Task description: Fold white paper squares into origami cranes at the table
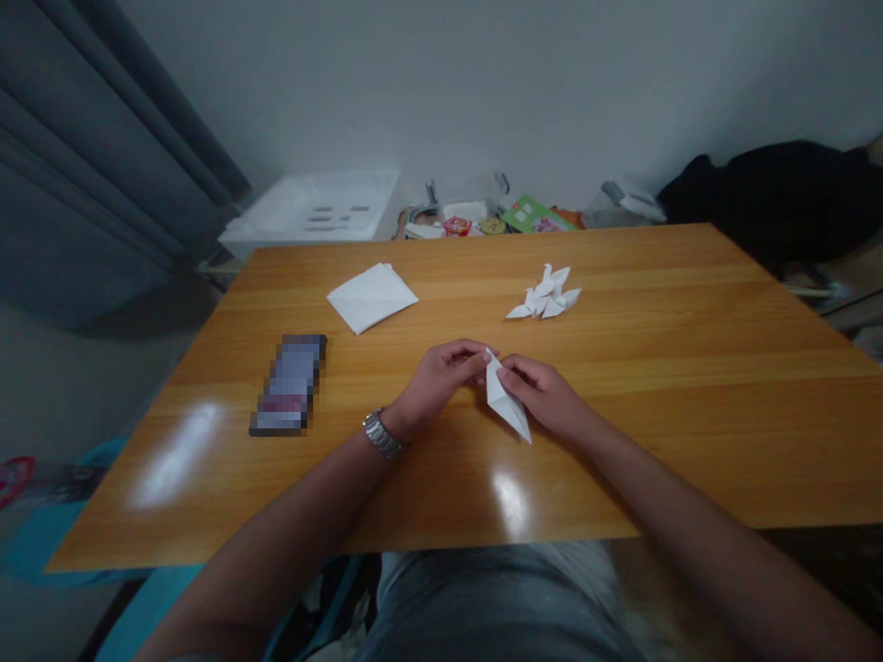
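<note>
Between my hands is a white piece of folded paper point(506, 405), shaped like a narrow kite with its long point toward me. My left hand point(448, 372) pinches it near the far tip, thumb on top. On its right edge my right hand point(542, 386) grips it, with the thumb lying on the paper and the fingers curled behind. The fingertips under the paper are hidden. Beyond my hands, several folded white paper cranes point(548, 296) lie grouped together. Farther left lies a stack of white paper sheets point(372, 296).
A phone point(290, 384) with a blurred-out screen lies at the left of the wooden table point(690, 368). Behind the far edge are a white plastic tray point(317, 204), a green booklet point(534, 215) and a black cloth point(773, 198). A grey curtain hangs at left.
</note>
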Tool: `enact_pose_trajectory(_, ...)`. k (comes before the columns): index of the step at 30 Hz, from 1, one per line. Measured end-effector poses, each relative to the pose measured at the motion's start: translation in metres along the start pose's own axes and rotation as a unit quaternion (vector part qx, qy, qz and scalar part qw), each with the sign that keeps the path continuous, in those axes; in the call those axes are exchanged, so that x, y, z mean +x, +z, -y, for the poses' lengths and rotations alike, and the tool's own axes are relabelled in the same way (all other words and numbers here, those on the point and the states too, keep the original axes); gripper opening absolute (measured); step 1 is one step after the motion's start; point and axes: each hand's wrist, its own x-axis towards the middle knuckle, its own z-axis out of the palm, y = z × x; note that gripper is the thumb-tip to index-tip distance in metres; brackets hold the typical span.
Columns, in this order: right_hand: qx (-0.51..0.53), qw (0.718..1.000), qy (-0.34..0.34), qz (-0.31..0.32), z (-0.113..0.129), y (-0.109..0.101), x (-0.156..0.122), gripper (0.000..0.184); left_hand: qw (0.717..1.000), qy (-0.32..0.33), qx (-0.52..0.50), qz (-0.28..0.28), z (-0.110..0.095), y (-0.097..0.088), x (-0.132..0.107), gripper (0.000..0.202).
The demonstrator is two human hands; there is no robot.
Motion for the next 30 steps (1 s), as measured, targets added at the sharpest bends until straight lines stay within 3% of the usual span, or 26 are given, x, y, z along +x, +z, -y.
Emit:
enact_pose_trajectory(7,-0.024,0.999,0.026,0.009,0.0017,0.0016,-0.0024,0.035,0.999,0.01,0.032,-0.016,0.0028,-0.001,0.0016,0.028)
enact_pose_trajectory(24,-0.052,0.997,0.02,0.053,0.0,-0.0009,-0.0032,0.036,0.997,0.018,0.068,-0.022,0.0006,0.0007,0.0015,0.03)
enact_pose_trajectory(30,-0.095,0.994,0.017,0.052,-0.0007,-0.0004,-0.0025,0.032,0.972,0.056,0.221,-0.063,-0.0008,0.0015,-0.0007,0.032)
